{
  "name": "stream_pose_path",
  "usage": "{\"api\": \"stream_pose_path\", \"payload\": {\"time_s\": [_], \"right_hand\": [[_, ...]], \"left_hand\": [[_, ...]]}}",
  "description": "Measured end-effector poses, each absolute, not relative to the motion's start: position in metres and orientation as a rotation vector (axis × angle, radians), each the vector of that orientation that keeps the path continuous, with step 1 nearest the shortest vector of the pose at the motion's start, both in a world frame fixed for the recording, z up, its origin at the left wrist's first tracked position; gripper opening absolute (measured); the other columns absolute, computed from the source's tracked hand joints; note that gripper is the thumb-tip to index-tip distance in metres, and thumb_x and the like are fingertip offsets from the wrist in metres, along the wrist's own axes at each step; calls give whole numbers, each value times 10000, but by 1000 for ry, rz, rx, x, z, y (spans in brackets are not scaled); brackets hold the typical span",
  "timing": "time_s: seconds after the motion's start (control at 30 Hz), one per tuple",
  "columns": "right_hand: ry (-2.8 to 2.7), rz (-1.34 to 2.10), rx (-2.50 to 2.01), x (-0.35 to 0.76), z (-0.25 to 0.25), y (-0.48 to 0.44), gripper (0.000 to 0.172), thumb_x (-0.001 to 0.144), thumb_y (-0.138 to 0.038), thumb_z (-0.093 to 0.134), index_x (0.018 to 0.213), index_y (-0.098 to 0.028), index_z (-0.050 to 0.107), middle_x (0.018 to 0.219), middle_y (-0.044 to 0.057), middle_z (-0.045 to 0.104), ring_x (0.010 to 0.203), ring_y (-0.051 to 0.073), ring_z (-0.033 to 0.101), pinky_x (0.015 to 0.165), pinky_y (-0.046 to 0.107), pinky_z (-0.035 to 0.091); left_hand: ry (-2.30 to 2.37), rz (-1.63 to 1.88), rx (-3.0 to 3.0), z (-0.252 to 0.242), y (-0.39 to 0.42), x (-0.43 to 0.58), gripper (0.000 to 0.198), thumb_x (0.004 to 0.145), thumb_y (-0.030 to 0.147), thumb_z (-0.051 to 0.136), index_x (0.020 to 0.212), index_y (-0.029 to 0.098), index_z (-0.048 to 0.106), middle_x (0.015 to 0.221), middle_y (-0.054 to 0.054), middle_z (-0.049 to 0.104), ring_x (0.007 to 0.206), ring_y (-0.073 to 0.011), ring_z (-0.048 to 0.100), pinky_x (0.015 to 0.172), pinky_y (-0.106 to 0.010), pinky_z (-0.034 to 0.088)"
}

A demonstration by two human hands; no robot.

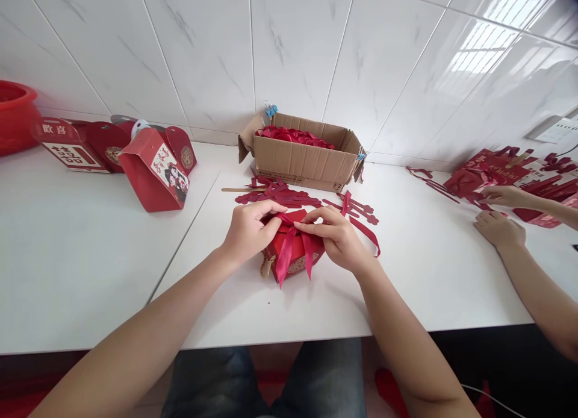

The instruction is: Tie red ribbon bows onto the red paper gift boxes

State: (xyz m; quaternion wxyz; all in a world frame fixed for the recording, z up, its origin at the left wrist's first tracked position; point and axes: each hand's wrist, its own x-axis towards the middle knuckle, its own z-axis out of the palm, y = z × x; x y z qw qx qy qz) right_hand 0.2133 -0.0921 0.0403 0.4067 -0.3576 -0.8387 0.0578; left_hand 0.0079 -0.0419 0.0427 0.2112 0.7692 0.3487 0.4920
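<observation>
A small red gift box (pixel 293 255) sits on the white table (pixel 90 267) right in front of me, with a dark red ribbon (pixel 285 258) draped over its front. My left hand (pixel 250 228) pinches the ribbon at the box's top left. My right hand (pixel 335 234) pinches the ribbon at the top right, fingertips nearly meeting the left hand's. A loose ribbon tail (pixel 368 234) trails off to the right behind my right hand.
A cardboard box (pixel 300 159) of red ribbons stands at the wall, cut red pieces (pixel 282 195) lying before it. Finished red boxes (pixel 156 168) stand at the left, near a red tub (pixel 15 117). Another person's hands (pixel 499 225) work among red parts (pixel 485 174) at the right.
</observation>
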Motion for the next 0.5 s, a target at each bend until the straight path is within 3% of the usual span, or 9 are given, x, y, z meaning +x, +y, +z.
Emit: {"api": "stream_pose_path", "payload": {"time_s": [0.5], "right_hand": [[-2143,162,-946,214,42,-94,548,884,7,304,1178,-291,658,1060,69,623,977,198,564,813,415,523]], "left_hand": [[951,1524,2160,34,-40,9,190,732,69,582,753,167,743,757,-38,763,613,-158,692,559,-249,544]]}}
